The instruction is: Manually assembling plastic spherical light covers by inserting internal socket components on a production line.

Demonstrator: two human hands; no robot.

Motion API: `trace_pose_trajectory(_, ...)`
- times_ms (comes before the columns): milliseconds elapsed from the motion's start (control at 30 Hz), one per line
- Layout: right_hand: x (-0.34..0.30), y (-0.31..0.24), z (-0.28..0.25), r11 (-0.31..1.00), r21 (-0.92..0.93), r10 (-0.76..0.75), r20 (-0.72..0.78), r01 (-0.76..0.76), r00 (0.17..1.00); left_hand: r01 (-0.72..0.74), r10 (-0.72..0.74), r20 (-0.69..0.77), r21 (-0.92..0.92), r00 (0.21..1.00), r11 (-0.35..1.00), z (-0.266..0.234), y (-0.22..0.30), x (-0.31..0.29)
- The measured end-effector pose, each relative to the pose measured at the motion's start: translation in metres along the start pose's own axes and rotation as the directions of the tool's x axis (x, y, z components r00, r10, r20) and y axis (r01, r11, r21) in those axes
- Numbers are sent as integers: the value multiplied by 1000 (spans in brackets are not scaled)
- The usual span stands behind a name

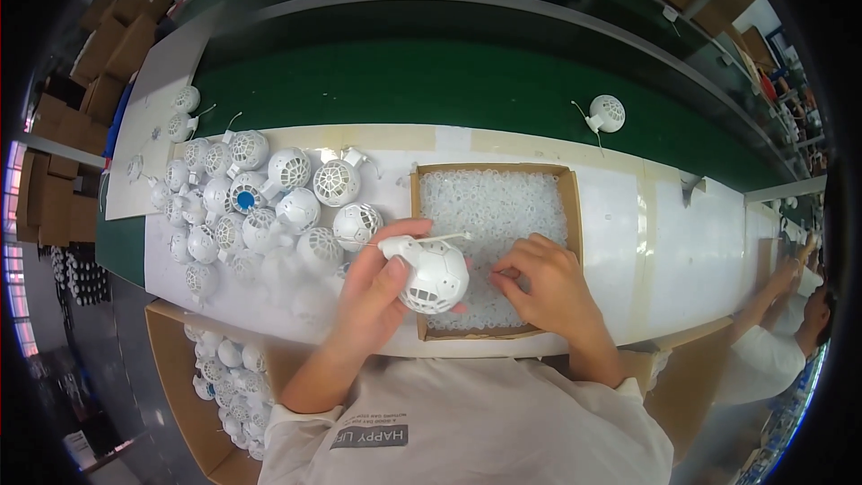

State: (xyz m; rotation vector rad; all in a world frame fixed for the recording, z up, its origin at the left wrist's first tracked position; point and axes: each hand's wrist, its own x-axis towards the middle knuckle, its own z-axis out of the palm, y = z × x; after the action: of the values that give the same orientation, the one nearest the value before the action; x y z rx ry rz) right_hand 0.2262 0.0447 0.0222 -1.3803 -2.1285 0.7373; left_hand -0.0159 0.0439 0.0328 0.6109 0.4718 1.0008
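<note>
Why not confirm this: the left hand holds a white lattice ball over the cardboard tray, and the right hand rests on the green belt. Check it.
Not quite. The right hand rests in the cardboard tray of small white rings, not on the green belt. The head view shows it. The left hand does hold the white lattice ball over that tray.

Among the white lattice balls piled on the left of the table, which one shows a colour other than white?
The ball with the blue centre, in the middle of the pile left of the cardboard tray. A round blue patch shows through its lattice; the others look all white.
</note>
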Motion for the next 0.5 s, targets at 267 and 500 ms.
trace_pose_trajectory(267, 0, -12, -1, 953, 125, 271, 66, -277, 960, -190, 220, -64, 308, 973, 932, 0, 0, 0)
trace_pose_trajectory(500, -6, 11, 14, 995, 95, 4, -115, 7, 993, -227, 299, -33, 571, 954, 789, -10, -3, -3)
